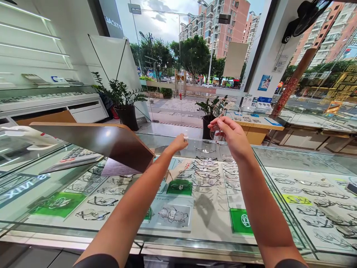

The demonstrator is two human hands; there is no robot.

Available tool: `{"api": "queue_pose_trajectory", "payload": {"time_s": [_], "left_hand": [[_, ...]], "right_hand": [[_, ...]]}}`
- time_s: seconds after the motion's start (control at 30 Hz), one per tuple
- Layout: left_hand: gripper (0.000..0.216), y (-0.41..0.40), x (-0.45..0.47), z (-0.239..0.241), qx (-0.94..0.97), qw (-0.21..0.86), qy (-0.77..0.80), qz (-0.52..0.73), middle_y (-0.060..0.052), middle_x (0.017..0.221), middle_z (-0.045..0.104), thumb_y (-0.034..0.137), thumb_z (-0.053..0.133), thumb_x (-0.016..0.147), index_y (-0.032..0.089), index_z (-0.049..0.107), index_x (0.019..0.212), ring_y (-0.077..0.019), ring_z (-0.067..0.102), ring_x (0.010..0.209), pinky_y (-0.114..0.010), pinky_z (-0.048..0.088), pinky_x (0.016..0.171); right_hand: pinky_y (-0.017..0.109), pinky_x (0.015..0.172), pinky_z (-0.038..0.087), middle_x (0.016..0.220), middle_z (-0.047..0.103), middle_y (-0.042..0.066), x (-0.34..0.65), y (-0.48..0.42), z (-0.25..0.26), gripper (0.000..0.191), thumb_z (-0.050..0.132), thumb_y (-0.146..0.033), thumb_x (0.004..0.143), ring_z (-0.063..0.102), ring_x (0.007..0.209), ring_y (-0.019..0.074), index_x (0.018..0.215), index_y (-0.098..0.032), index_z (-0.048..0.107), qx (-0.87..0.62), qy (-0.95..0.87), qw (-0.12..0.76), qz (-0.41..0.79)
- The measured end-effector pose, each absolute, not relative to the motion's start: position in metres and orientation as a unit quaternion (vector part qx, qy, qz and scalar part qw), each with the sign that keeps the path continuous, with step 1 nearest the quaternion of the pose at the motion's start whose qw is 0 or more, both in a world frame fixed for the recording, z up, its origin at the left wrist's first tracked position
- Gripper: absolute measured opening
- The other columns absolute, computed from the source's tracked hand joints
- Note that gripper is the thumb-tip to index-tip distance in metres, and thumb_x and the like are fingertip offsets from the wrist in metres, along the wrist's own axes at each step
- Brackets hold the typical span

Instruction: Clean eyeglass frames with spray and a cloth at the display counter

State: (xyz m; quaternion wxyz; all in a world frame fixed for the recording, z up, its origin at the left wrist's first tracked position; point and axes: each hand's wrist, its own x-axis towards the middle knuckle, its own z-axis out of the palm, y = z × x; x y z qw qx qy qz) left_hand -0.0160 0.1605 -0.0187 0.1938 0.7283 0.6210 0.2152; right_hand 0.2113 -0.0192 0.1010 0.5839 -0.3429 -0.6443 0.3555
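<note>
My right hand [231,136] is raised over the glass display counter [212,219], fingers pinched on a pair of clear-lensed glasses [218,123] held up at arm's length. My left hand [180,142] reaches forward and is closed round a small white spray bottle [185,137], held upright just left of the glasses. Below the left wrist a crumpled light cloth [178,169] lies on the glass top.
Under the glass lie several rows of spectacle frames [206,173] on white trays with green brand cards [241,220]. A tilted brown mirror stand [111,143] and a calculator [75,158] sit at the left. Potted plants [124,100] stand by the shop window beyond.
</note>
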Motion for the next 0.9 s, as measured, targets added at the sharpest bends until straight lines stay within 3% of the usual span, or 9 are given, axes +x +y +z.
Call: {"api": "queue_pose_trajectory", "payload": {"time_s": [0.2,0.6,0.77,0.9], "left_hand": [[0.034,0.169,-0.026,-0.030,0.726,0.154,0.660,0.118,-0.010,0.129,0.070,0.037,0.073,0.101,0.016,0.068,0.127,-0.0256,0.069,0.117,-0.049,0.059,0.103],[0.036,0.166,-0.027,-0.033,0.725,0.147,0.667,0.084,-0.011,0.127,0.072,0.036,0.075,0.099,0.016,0.068,0.128,-0.0251,0.071,0.114,-0.045,0.061,0.098],[0.063,0.149,-0.024,-0.011,0.700,0.126,0.694,0.107,-0.021,0.125,0.075,0.024,0.092,0.078,0.011,0.059,0.132,-0.0354,0.074,0.115,-0.037,0.057,0.090],[0.074,0.110,-0.017,0.030,0.697,0.064,0.698,0.153,-0.031,0.144,0.063,0.030,0.087,0.085,0.007,0.048,0.143,-0.0414,0.063,0.136,-0.039,0.052,0.102]], "right_hand": [[0.039,0.089,0.049,0.107,0.078,0.004,0.211,-0.020,0.101,0.022,0.063,-0.045,0.103,0.068,0.100,0.0208,0.096,-0.028,0.074,-0.333,-0.649,0.581,0.361],[0.040,0.088,0.051,0.109,0.078,0.005,0.210,-0.022,0.103,0.023,0.062,-0.047,0.102,0.069,0.101,0.0217,0.098,-0.028,0.073,-0.337,-0.658,0.572,0.355],[0.040,0.089,0.052,0.112,0.078,0.005,0.213,-0.023,0.104,0.024,0.061,-0.049,0.103,0.069,0.102,0.0225,0.100,-0.028,0.073,-0.341,-0.665,0.571,0.339],[0.040,0.090,0.052,0.110,0.078,0.005,0.216,-0.027,0.106,0.025,0.061,-0.050,0.102,0.069,0.102,0.0224,0.098,-0.028,0.073,-0.342,-0.664,0.575,0.336]]}}
